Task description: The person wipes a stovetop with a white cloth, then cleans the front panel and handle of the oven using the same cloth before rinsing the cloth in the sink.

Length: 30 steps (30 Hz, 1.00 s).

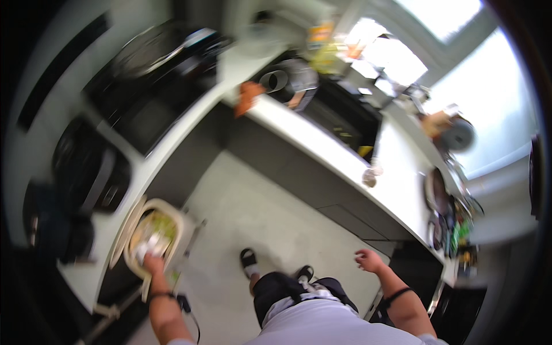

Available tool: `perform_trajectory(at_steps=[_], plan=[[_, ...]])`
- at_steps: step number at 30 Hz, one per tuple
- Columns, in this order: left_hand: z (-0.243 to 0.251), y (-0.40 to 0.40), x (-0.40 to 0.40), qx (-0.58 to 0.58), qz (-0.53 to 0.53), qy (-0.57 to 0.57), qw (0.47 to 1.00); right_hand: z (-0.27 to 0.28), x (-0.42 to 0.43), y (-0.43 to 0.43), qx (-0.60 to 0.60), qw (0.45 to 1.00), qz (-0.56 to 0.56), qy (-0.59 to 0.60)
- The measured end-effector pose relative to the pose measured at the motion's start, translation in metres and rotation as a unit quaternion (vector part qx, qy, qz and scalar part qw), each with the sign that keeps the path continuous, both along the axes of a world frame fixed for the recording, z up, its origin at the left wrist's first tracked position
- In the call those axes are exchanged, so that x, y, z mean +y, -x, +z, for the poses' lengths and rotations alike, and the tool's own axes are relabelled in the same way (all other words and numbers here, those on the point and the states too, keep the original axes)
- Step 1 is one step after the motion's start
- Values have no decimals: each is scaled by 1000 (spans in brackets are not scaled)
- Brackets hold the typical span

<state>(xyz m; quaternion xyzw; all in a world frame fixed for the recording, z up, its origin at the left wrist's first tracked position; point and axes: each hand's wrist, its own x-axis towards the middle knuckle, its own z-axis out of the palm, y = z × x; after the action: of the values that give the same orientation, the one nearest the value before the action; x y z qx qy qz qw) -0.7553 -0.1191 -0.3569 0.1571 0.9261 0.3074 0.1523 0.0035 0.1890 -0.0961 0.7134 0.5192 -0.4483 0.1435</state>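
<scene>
My left hand point(153, 262) reaches over the rim of a cream plastic waste bin point(186, 228) hung along the left counter's front. The bin's lid point(125, 235) is up, leaning towards the counter. Inside lie greenish-yellow scraps point(163, 225) and a white crumpled piece point(144, 250) right at my left fingertips. Blur hides whether the fingers grip that piece. Out to the right, my right hand point(368, 260) hangs in the air over the floor with loosely bent fingers and nothing in it.
A black hob point(148, 118) bears a large pan point(144, 54). At the corner, an orange cloth point(249, 97) drapes over the counter edge beside a dark sink point(334, 114). White counters point(396, 159) run along two sides, above grey cabinets point(276, 155).
</scene>
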Motion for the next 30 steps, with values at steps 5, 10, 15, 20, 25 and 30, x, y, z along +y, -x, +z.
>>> perform_trajectory(at_steps=[5, 10, 15, 20, 25, 30], plan=[[10, -74, 100, 54, -7, -47, 997, -4, 11, -5, -8, 998, 12, -54], [14, -193, 228, -63, -124, -85, 987, -9, 23, -31, 29, 993, 82, -78], [57, -296, 335, -35, -252, -37, 966, -42, 53, -93, 102, 988, 29, -109], [126, -361, 432, -158, -286, -83, 941, -39, 135, -120, 169, 940, -4, -297], [202, -415, 533, -183, -337, -90, 919, 3, 269, -92, 144, 885, -46, -441], [252, -465, 630, -307, -451, -39, 837, -9, 351, -58, 3, 963, 25, -268]])
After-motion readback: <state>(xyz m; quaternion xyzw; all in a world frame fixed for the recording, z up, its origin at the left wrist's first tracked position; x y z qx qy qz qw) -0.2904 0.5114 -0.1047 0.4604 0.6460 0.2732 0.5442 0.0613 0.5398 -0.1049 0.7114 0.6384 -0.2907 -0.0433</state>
